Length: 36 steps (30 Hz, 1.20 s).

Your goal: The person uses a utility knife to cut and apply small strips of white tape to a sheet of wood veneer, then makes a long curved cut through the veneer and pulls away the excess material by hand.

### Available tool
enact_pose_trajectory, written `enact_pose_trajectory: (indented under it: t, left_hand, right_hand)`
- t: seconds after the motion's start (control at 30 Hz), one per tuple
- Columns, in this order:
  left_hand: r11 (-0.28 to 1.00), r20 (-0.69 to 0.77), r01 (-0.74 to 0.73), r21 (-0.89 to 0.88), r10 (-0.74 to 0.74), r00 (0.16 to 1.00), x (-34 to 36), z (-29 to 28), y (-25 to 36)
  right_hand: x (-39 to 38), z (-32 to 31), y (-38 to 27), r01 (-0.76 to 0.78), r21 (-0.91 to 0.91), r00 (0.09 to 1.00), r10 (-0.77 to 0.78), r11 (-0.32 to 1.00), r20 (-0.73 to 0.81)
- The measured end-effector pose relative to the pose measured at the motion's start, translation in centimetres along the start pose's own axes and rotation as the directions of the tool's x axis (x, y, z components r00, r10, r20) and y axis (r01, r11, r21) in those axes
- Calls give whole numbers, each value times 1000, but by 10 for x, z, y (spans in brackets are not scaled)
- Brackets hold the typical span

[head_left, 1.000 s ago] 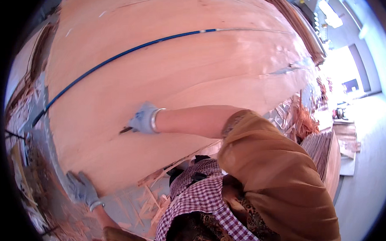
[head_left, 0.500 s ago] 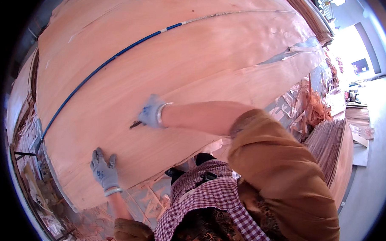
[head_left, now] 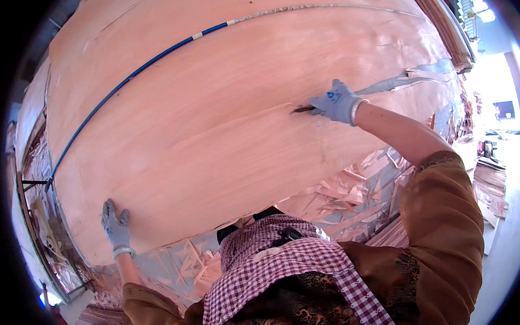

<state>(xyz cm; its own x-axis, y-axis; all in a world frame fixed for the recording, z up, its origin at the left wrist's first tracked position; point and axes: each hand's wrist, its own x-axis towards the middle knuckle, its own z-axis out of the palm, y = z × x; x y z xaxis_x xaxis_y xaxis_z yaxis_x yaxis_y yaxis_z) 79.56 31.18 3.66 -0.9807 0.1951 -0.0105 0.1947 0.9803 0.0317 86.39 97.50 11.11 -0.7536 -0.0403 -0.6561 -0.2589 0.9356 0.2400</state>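
Note:
A large pale-pink sheet of wood veneer (head_left: pixel 215 144) spreads out in front of me. My left hand (head_left: pixel 117 228), in a grey glove, rests on its near left part with the fingers stretched out. Far to the right, my right hand (head_left: pixel 337 102), in the same kind of glove, is closed round a small dark knife-like tool (head_left: pixel 302 109). The tool's tip points left, at the veneer surface; whether it touches cannot be told. Just beyond that hand, a long ragged gap (head_left: pixel 394 81) in the veneer shows a grey-blue surface underneath.
A long blue rod (head_left: pixel 131 76) with white bands lies across the veneer, beyond both hands. Torn veneer scraps (head_left: pixel 351 186) litter the floor along the near edge. Stacked sheets (head_left: pixel 448 31) stand at the far right. A dark metal frame (head_left: pixel 32 217) is at the left.
My right hand has swept right and away from me over the veneer with the dark tool in it. My left hand stays flat on the sheet, slightly further left in view.

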Motion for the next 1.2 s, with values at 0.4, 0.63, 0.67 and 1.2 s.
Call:
enact_pose_trajectory:
  t: [0.4, 0.63, 0.67, 1.2]
  left_hand:
    - [999, 77, 11, 47, -14, 997, -2, 9, -16]
    - [990, 31, -4, 144, 0, 1000, -3, -2, -2]
    - [989, 6, -8, 145, 7, 1000, -2, -1, -1]
    - [991, -217, 67, -115, -91, 972, -21, -23, 8]
  right_hand:
    - [-47, 53, 119, -263, -63, 955, 251, 963, -157]
    - [-3, 11, -33, 302, 573, 655, 271, 762, -705]
    - [8, -10, -72, 370, 560, 659, 216, 741, -720]
    - [-61, -147, -128, 374, 662, 18, 709, 649, -705]
